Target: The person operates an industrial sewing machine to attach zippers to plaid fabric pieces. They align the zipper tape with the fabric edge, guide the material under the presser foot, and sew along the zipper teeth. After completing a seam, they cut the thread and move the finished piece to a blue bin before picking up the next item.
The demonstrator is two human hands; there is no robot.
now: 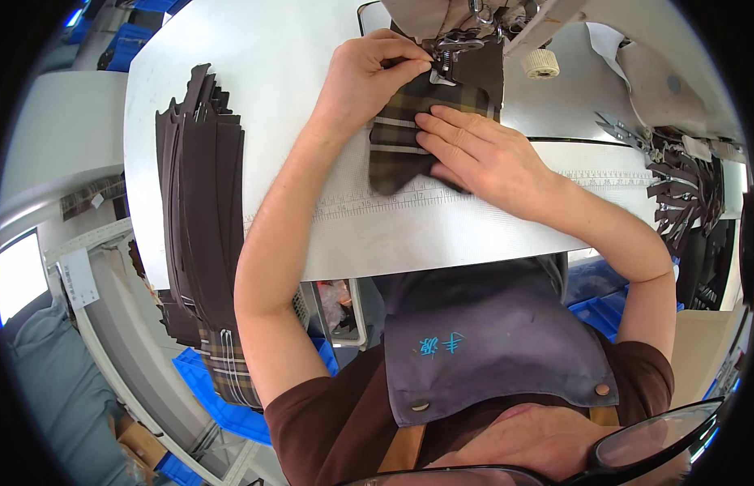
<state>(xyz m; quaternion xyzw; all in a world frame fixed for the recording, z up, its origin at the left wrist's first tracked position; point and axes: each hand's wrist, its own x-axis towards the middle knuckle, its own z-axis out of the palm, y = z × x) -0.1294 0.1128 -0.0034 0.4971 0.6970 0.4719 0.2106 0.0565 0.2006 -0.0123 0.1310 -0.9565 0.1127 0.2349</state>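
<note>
Plaid cloth, dark with pale lines, lies at the far side of the white surface, its upper end by the presser foot of the sewing machine and its lower edge blurred near the printed ruler scale. The left hand has its grip pinched, thumb and forefinger tips together just beside the foot; they seem to be at the cloth's edge, but what lies between them is too small to tell. The right hand is laid flat with fingers extended, pressing the plaid down rather than pinching it. Judging by its loose lower corners, the piece should be light, soft and floppy, not fragile but apt to pucker or slide on the smooth top. Flat fingertips on its middle should suit it best, with a small pinch at the edge near the foot, fingers clear of the needle area, and no hard tug
</note>
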